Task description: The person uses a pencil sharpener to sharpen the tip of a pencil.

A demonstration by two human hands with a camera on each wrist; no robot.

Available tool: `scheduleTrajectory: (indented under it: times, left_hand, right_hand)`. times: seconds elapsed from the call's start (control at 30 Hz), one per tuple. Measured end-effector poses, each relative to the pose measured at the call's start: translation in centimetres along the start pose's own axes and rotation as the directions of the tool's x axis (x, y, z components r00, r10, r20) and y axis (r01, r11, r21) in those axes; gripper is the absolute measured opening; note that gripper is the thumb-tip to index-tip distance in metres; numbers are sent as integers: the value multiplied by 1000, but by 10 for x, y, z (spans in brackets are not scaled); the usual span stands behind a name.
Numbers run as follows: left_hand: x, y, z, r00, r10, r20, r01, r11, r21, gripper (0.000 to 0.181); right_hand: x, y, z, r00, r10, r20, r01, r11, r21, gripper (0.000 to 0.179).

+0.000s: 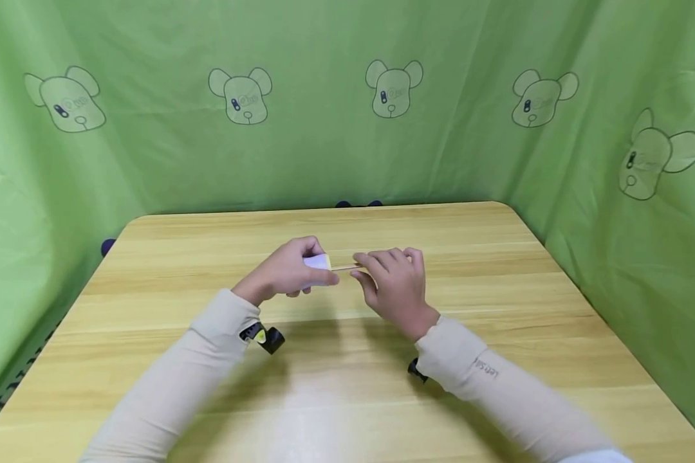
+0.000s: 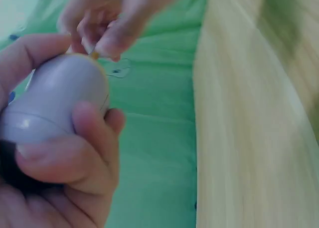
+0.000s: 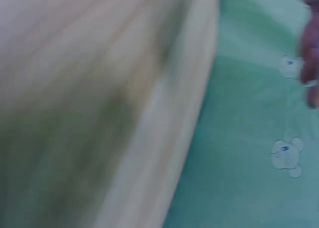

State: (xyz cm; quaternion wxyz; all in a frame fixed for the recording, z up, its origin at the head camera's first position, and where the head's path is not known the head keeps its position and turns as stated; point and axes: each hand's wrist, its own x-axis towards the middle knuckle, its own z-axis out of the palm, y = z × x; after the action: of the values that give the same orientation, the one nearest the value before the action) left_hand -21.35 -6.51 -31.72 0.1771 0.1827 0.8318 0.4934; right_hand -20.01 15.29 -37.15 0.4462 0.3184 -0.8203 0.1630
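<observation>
My left hand (image 1: 289, 267) grips a pale lavender, rounded cylinder (image 1: 317, 261) with a yellow rim, held on its side above the table. In the left wrist view the cylinder (image 2: 57, 96) shows a smooth body with a seam and a dark lower end; its exact kind cannot be told. A thin, light-brown stick (image 1: 346, 267) spans from the yellow-rimmed end to my right hand (image 1: 398, 286), which pinches it between thumb and fingers. How far the stick reaches into the cylinder is hidden. The right wrist view catches only blurred fingers (image 3: 311, 63) at its right edge.
A wood-grain table (image 1: 336, 399) with rounded far corners lies beneath both hands. Green curtains (image 1: 324, 148) printed with bear heads hang behind it and at its sides. Black wrist cameras (image 1: 273, 341) sit under both sleeves.
</observation>
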Motion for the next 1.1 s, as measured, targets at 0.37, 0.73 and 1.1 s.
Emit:
scheduleTrajectory:
  times: [0.37, 0.73, 1.1]
  left_hand:
    - [0, 3, 3, 993, -77, 84, 88, 987, -137, 37]
    - [4, -12, 10, 984, 178, -24, -168, 959, 227, 38]
    - [4, -21, 24, 907, 420, -22, -336, 753, 565, 48]
  right_hand:
    - [-8, 9, 27, 932, -186, -311, 168, 982, -85, 35]
    - [25, 7, -4, 850, 144, 506, -234, 965, 119, 35]
    - [53, 18, -18, 411, 155, 898, -548, 829, 108, 31]
